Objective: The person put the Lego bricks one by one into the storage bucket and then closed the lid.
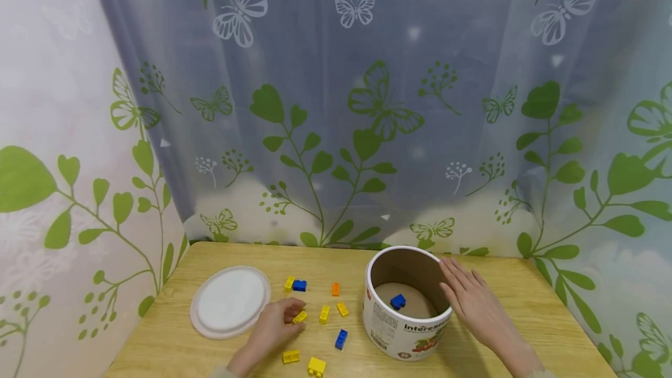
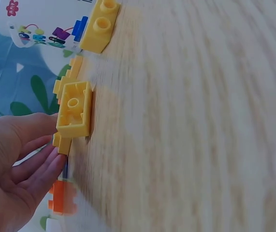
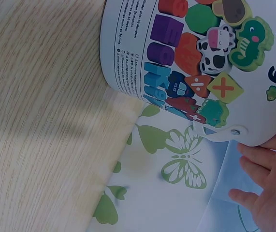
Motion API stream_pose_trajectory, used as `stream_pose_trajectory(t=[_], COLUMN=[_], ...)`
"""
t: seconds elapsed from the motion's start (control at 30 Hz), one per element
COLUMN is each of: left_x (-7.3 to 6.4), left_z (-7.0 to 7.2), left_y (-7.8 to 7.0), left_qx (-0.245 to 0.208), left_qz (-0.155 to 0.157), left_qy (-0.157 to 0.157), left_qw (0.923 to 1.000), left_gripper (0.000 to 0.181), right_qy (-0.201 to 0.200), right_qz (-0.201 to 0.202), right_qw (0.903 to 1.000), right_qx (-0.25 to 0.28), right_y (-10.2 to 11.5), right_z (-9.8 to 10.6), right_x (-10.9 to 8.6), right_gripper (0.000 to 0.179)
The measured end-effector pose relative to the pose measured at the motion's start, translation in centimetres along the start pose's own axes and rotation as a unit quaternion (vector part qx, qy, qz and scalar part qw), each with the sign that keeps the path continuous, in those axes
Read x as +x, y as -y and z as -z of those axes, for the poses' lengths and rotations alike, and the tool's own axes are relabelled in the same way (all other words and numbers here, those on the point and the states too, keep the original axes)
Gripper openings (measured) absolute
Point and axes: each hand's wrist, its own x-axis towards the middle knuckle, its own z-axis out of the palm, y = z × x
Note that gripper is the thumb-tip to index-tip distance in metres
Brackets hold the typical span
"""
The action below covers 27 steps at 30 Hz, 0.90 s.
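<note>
In the head view my left hand pinches a small yellow toy brick between thumb and fingers, low over the table. My right hand lays its straight fingers against the rim of a white round tub on the right. One blue brick lies on the tub's floor. Seen from the left wrist, a nearer yellow brick, hollow side showing, partly covers the pinched one. The right wrist view catches the fingers at the tub's printed side.
Around the left hand lie several loose bricks, among them an orange brick, a blue brick and a larger yellow brick. A white round lid rests at the left. Patterned curtain hangs behind the wooden table.
</note>
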Motion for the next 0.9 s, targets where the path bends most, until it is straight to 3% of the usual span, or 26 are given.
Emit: stream_pose_trajectory(t=[0.47, 0.9], left_x=[0.2, 1.6], left_z=[-0.1, 1.7], left_y=[0.4, -3.0], left_qx=[0.014, -0.007], left_qz=[-0.023, -0.045], left_qy=[-0.018, -0.009], left_qw=[0.9995, 0.9989], left_gripper=[0.025, 0.024], right_qy=[-0.022, -0.023], right_qz=[0.011, 0.009], right_qw=[0.9997, 0.9997], right_qx=[-0.004, -0.004], right_y=[0.0, 0.0], right_z=[-0.2, -0.2], right_x=[-0.1, -0.1], right_gripper=[0.048, 0.049])
